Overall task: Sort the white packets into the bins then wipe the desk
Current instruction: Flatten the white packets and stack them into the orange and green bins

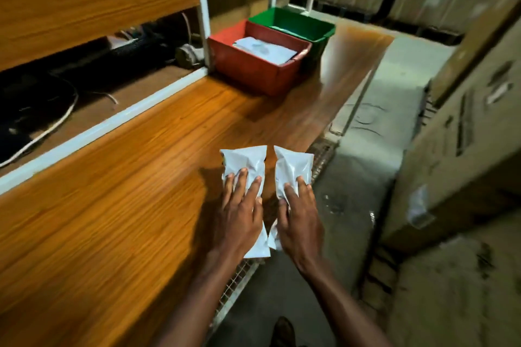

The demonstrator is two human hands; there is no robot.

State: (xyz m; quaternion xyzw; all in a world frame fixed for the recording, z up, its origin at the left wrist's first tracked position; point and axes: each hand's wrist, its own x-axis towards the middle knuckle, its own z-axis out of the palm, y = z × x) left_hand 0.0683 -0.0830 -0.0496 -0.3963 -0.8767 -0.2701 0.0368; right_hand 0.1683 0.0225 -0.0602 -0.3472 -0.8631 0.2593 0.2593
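My left hand [242,211] grips one white packet [248,159], and my right hand [300,217] grips a second white packet [293,165]. Both packets are held side by side above the near right edge of the wooden desk [118,191]. At the far end of the desk stands a red bin [253,70] with white packets [266,49] lying inside. A green bin [296,22] sits just behind it, touching it; its contents are hidden.
A white metal shelf frame [201,8] rises beside the red bin. Black cables and a white cord [50,110] lie on the recessed shelf at left. Stacked cardboard boxes [456,135] line the right side across a narrow floor gap.
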